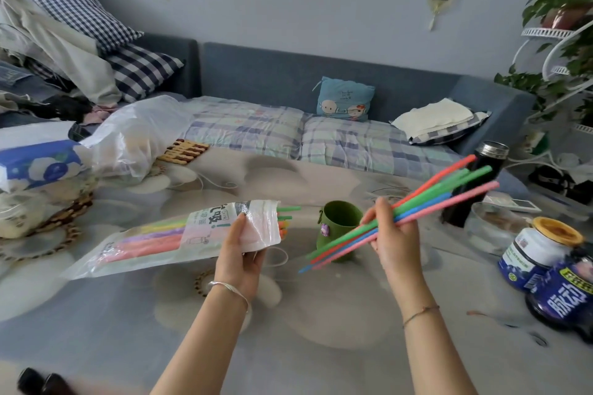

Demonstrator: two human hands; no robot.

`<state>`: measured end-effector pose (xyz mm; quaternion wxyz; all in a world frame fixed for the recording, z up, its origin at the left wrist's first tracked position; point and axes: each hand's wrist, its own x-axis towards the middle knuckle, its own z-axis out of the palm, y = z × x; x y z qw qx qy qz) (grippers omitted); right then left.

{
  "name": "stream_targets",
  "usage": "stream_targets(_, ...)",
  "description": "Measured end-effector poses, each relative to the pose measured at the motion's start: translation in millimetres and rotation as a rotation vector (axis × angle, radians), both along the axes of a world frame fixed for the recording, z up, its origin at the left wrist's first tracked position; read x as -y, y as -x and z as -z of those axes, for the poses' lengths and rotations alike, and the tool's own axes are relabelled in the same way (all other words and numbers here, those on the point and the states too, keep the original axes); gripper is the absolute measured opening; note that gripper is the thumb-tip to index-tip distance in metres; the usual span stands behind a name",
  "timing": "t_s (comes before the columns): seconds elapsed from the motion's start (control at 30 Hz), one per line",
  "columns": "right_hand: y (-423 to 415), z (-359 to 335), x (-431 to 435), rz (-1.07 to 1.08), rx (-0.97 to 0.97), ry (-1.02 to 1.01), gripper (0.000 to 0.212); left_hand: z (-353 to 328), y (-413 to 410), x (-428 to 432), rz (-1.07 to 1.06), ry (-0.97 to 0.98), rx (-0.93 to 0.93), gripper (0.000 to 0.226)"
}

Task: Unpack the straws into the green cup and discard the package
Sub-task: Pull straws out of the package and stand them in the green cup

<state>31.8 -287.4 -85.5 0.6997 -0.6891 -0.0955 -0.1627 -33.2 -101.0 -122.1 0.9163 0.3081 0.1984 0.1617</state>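
Several straws [426,205] slanting up-right

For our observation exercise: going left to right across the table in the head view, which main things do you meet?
Blue tissue pack → straw package in the left hand → green cup → right hand holding loose straws → black flask → jars.

Black flask [475,183]; blue jars [542,253]; sofa [288,74]

I am holding a fan of green, orange, blue and pink straws [417,208] slanting over the upright green cup [340,228] on the table, while the clear open package [179,236], straws poking out, is lying tilted left of it.
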Motion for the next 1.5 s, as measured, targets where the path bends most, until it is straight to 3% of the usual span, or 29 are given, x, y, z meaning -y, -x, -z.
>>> stream_targets(0.13,3.3,19.2,-10.7,-0.078,-0.005,0.404,0.045,3.7,-1.9,2.6,-0.003,0.009,-0.024,0.031)
stream_targets(0.27,3.9,39.1,-22.1,-0.158,-0.123,0.564,0.042,0.7,-1.0,6.9,0.021,0.006,-0.019,0.027)
stream_targets(0.43,-10.7,22.0,-12.3,-0.094,-0.097,0.302,0.041,-1.2,-6.0,7.8,0.012,0.006,-0.039,0.039)
stream_targets(0.6,-46.2,-19.4,4.6,0.051,-0.063,0.105,0.04,-3.7,-13.2,11.3,0.038,-0.033,-0.01,0.021)
stream_targets(0.8,-85.7,-11.7,3.6,0.081,-0.115,0.283,0.039,-0.6,-22.8,12.3,0.018,0.007,0.022,0.029)
stream_targets(0.93,-103.2,13.7,-0.5,0.009,-0.194,0.438,0.036,1.5,-28.4,14.1,0.032,0.005,0.056,0.015)
stream_targets(1.13,-107.3,34.8,1.3,-0.057,-0.24,0.436,0.014,6.8,-31.8,13.4,0.048,-0.029,0.086,0.018)
stream_targets(1.3,-101.6,34.8,5.4,-0.121,-0.265,0.365,0.017,6.9,-28.3,12.8,0.046,-0.061,0.069,0.024)
stream_targets(1.4,-96.9,36.3,11.8,-0.124,-0.321,0.259,0.034,4.2,-21.7,15.0,0.025,-0.083,0.041,0.033)
stream_targets(1.5,-86.4,33.3,19.4,0.025,-0.314,0.195,0.041,0.6,-15.8,18.1,0.018,-0.089,-0.019,0.062)
